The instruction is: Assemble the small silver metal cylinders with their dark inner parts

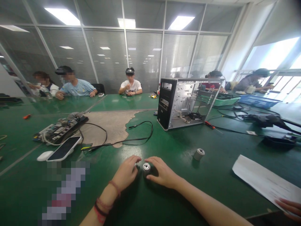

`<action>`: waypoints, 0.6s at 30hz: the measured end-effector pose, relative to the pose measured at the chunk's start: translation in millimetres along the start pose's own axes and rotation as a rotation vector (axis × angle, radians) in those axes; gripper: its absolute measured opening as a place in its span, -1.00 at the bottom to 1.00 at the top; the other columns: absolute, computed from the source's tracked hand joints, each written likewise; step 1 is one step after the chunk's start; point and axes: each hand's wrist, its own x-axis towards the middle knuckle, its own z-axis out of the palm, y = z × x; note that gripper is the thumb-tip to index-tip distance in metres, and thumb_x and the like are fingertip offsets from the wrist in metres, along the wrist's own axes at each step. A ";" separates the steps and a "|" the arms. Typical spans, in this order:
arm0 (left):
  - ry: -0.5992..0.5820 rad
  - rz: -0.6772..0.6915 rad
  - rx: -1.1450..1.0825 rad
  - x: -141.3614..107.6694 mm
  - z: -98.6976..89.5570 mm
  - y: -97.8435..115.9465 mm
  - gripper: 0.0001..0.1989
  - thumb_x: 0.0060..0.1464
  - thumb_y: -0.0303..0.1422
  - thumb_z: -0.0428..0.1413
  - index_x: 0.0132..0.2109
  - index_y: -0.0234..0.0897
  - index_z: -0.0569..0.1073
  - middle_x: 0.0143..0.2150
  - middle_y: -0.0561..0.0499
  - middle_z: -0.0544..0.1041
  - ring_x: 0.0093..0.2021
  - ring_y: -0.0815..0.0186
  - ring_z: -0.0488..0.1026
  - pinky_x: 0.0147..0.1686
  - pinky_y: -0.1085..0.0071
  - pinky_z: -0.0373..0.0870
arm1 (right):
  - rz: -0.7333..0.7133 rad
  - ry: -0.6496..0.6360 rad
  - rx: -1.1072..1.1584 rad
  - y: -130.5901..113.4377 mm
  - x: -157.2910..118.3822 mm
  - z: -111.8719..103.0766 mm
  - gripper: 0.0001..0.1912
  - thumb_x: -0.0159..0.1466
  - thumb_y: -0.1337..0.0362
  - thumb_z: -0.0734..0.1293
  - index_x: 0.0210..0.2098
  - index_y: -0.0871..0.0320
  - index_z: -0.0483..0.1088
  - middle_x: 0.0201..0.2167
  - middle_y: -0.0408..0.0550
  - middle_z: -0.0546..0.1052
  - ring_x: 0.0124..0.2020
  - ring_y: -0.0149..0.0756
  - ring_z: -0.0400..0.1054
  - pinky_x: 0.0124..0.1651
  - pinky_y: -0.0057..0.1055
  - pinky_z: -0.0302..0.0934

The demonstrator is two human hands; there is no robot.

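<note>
A short silver metal cylinder stands upright on the green table in front of me. Its top face is bright and has dark holes. My right hand curves round it from the right, thumb at the near side and fingers at the far side. Just left of the cylinder is my left hand, its fingers curled toward the thumb. A small pale thing seems to lie between those fingertips, too small to name. Farther right stands a second metal cylinder, touched by neither hand.
An open computer case stands beyond my hands. Black cables, a circuit-board assembly and a phone-like device lie left. At right are a screwdriver, paper with another person's hand, and a blue basket. Several people sit opposite.
</note>
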 end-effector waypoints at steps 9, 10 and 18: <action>-0.011 0.008 0.048 -1.1 -3.6 3.2 -0.65 -0.04 -0.63 -0.10 -0.12 -0.24 0.33 -0.17 -0.05 0.43 -0.12 0.24 0.37 -0.06 0.31 0.29 | 0.019 0.047 0.053 -4.4 4.4 8.7 -0.60 0.15 0.22 0.33 -0.02 0.13 0.29 -0.09 0.02 0.42 -0.04 -0.18 0.24 0.05 -0.22 0.11; -0.013 0.008 0.053 -1.3 -3.5 3.4 -0.65 -0.04 -0.62 -0.11 -0.11 -0.24 0.33 -0.17 -0.05 0.42 -0.12 0.24 0.37 -0.06 0.31 0.29 | 0.020 0.053 0.055 -4.0 4.5 9.2 -0.61 0.15 0.22 0.33 -0.03 0.14 0.29 -0.10 0.02 0.42 -0.05 -0.18 0.25 0.04 -0.22 0.12; -0.018 0.011 0.047 -1.0 -2.9 5.3 -0.65 -0.03 -0.62 -0.11 -0.11 -0.24 0.34 -0.17 -0.05 0.42 -0.12 0.23 0.36 -0.07 0.30 0.29 | 0.046 0.151 0.082 1.4 3.8 6.6 -0.65 0.17 0.20 0.32 -0.06 0.13 0.29 -0.13 0.00 0.43 -0.08 -0.19 0.27 0.01 -0.25 0.14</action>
